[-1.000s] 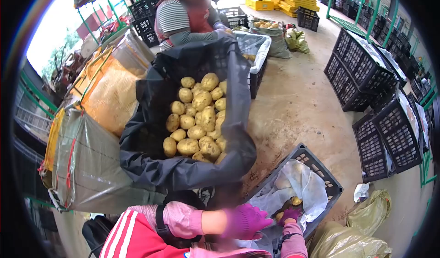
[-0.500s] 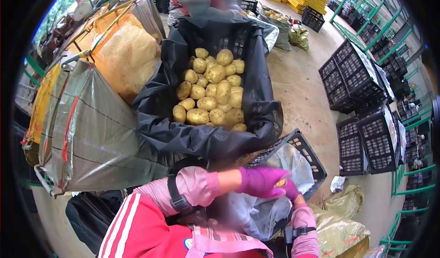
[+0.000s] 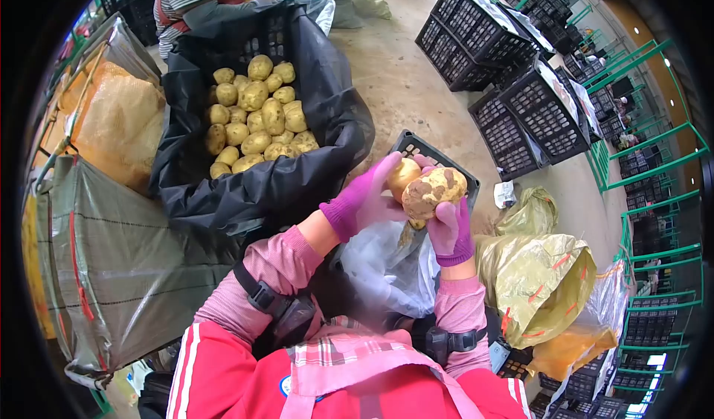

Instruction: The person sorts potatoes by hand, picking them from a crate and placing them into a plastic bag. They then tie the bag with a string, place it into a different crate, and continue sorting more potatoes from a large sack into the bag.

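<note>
Both my hands wear purple gloves and are raised in front of me, close together. My left hand [image 3: 374, 193] is closed around a smooth yellow potato [image 3: 404, 175]. A larger potato with brown patches [image 3: 436, 190] rests in my right hand [image 3: 454, 231], its thumb pressed to the near side. The two potatoes appear to touch. Below them stands a black crate [image 3: 418, 144] with a pale plastic liner [image 3: 390, 266]; my hands hide part of it. To the left, a crate draped in black cloth [image 3: 338, 114] holds many loose potatoes [image 3: 256, 95].
Large grey woven sacks [image 3: 126, 255] and an orange mesh sack [image 3: 123, 125] crowd the left. Black crates [image 3: 476, 36] stand stacked at the upper right. Yellowish sacks [image 3: 528, 277] lie by my right arm. Another person [image 3: 204, 6] is beyond the cloth-lined crate.
My hands were low over the lined crate, one potato partly visible. They have risen, and two potatoes now show in them. The view has turned right.
</note>
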Demonstrator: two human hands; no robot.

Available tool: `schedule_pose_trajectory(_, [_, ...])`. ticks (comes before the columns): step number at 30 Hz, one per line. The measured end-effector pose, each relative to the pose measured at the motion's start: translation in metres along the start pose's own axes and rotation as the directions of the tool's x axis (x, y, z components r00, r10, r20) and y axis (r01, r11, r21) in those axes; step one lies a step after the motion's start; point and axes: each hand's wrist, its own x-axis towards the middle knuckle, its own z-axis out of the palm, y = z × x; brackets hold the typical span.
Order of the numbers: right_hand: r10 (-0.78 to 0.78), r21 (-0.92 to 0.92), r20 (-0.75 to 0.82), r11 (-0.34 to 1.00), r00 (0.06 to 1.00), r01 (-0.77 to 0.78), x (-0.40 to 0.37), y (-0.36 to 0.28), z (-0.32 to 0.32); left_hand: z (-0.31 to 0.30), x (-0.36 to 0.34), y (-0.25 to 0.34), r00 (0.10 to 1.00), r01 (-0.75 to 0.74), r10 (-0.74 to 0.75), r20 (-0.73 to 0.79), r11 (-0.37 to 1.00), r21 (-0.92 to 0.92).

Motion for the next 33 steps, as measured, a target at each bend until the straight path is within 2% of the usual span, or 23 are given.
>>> schedule_pose_trajectory(1, [0.014,-0.042,-0.029,0.999,0.999,-0.015,-0.002,-0.005,0.005,0.0,0.0,0.001,0.991,-0.118,0.127,-0.044,0.978,0.17])
schedule_pose_trajectory(2, [0.023,-0.085,-0.057,0.996,0.998,-0.028,-0.003,-0.011,0.012,-0.001,-0.007,0.003,0.977,-0.176,0.2,-0.073,0.951,0.253])
schedule_pose_trajectory(5, [0.038,-0.127,-0.14,0.99,0.989,-0.056,-0.012,-0.013,0.012,0.0,-0.011,-0.016,0.892,-0.392,0.422,-0.161,0.901,0.185])
schedule_pose_trajectory(6, [0.034,-0.145,-0.183,0.988,0.983,-0.061,-0.014,-0.011,0.009,-0.006,-0.01,-0.01,0.909,-0.39,0.406,-0.095,0.908,0.152])
schedule_pose_trajectory(7, [0.029,-0.161,-0.224,0.985,0.974,-0.067,-0.015,-0.01,0.008,-0.007,-0.01,-0.004,0.898,-0.418,0.43,-0.094,0.9,0.126])
schedule_pose_trajectory(10, [0.07,-0.083,-0.19,0.993,0.979,-0.087,-0.019,-0.022,0.009,-0.008,-0.015,0.001,0.88,-0.465,0.466,-0.088,0.885,0.028])
schedule_pose_trajectory(12, [0.062,-0.129,-0.209,0.987,0.976,-0.091,-0.019,-0.024,0.006,-0.008,-0.015,-0.002,0.884,-0.466,0.462,-0.075,0.882,-0.069])
schedule_pose_trajectory(14, [0.03,-0.2,-0.209,0.977,0.977,-0.072,-0.018,-0.023,0.005,-0.011,-0.012,-0.004,0.857,-0.516,0.514,-0.04,0.855,-0.059])
schedule_pose_trajectory(17, [0.129,-0.01,-0.189,0.991,0.973,-0.133,-0.017,-0.024,0.004,-0.009,-0.013,-0.003,0.829,-0.557,0.555,-0.063,0.83,-0.027])
schedule_pose_trajectory(18, [0.12,0.033,-0.158,0.993,0.98,-0.117,-0.017,-0.025,0.007,-0.009,-0.012,0.004,0.823,-0.565,0.563,-0.081,0.825,-0.014])
schedule_pose_trajectory(19, [0.142,0.085,-0.185,0.988,0.972,-0.128,-0.018,-0.025,0.009,-0.011,-0.012,0.011,0.97,-0.229,0.236,-0.057,0.81,-0.54])
schedule_pose_trajectory(20, [0.165,0.135,-0.21,0.981,0.964,-0.138,-0.021,-0.025,0.008,-0.014,-0.012,0.019,0.988,0.157,-0.059,0.146,0.452,-0.878])
schedule_pose_trajectory(21, [0.188,0.185,-0.234,0.972,0.954,-0.146,-0.024,-0.026,0.007,-0.016,-0.01,0.03,0.87,0.436,-0.203,0.449,-0.107,-0.894])
schedule_pose_trajectory(23, [0.2,0.181,-0.224,0.97,0.954,-0.161,-0.03,-0.023,-0.001,-0.013,-0.007,0.043,0.867,0.413,-0.376,0.325,0.179,-0.893])
schedule_pose_trajectory(25, [0.211,0.204,-0.228,0.965,0.95,-0.165,-0.036,-0.023,-0.002,-0.022,-0.007,0.048,0.912,0.387,-0.183,0.368,0.084,-0.918])
schedule_pose_trajectory(27, [0.186,0.207,-0.214,0.968,0.959,-0.141,-0.042,-0.028,-0.007,-0.044,-0.006,0.068,0.948,0.308,-0.094,0.304,0.028,-0.951])
schedule_pose_trajectory(28, [0.166,0.219,-0.174,0.968,0.971,-0.126,-0.043,-0.031,-0.013,-0.056,-0.004,0.087,0.964,0.173,-0.222,0.145,0.11,-0.979])
schedule_pose_trajectory(29, [0.147,0.231,-0.145,0.967,0.978,-0.111,-0.045,-0.033,-0.019,-0.069,-0.001,0.1,0.943,0.051,-0.333,-0.019,0.199,-0.979])
schedule_pose_trajectory(30, [0.152,0.249,-0.144,0.962,0.978,-0.113,-0.047,-0.034,-0.024,-0.096,0.008,0.07,0.941,-0.049,-0.274,-0.2,0.473,-0.88])
schedule_pose_trajectory(31, [0.143,0.225,-0.178,0.969,0.974,-0.101,-0.049,-0.037,-0.025,-0.124,0.017,0.04,0.904,-0.127,-0.205,-0.374,0.708,-0.695])
schedule_pose_trajectory(32, [0.141,0.224,-0.186,0.97,0.972,-0.098,-0.051,-0.039,-0.027,-0.151,0.028,0.024,0.865,-0.2,-0.206,-0.458,0.694,-0.691])
schedule_pose_trajectory(33, [0.139,0.225,-0.194,0.97,0.971,-0.094,-0.053,-0.039,-0.029,-0.172,0.037,0.016,0.837,-0.256,-0.296,-0.46,0.53,-0.808])
